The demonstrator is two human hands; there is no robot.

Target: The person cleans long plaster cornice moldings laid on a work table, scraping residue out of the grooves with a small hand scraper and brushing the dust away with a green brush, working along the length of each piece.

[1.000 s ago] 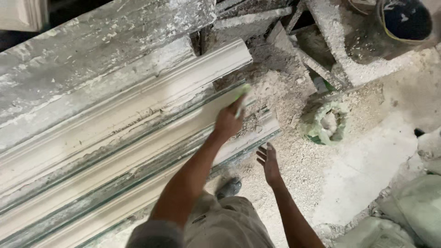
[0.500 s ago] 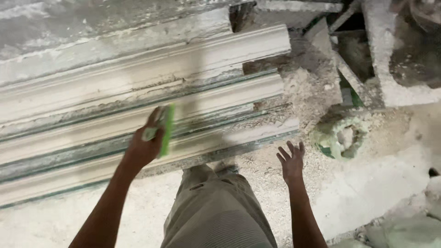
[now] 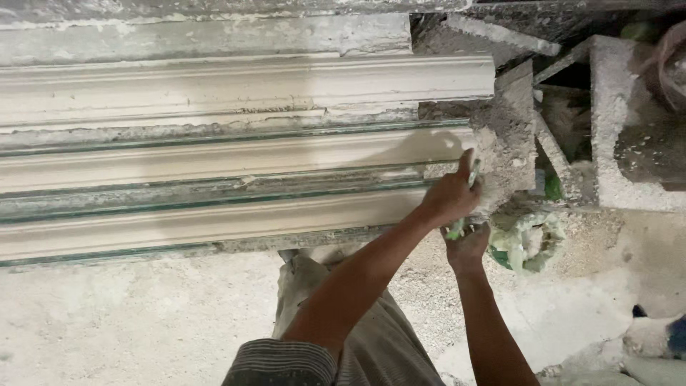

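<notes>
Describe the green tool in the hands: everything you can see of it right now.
The green tool is a thin, flat, light green strip, plastic by the look of it, smeared with pale plaster. Only two bits show: a tip poking up beside the left hand, and a lower end below it, above the right hand. The left hand is wrapped round its middle, hiding its full shape. It stands nearly upright, slightly tilted, at the right end of the nearest plaster moulding. Whether it touches the moulding is unclear.
</notes>
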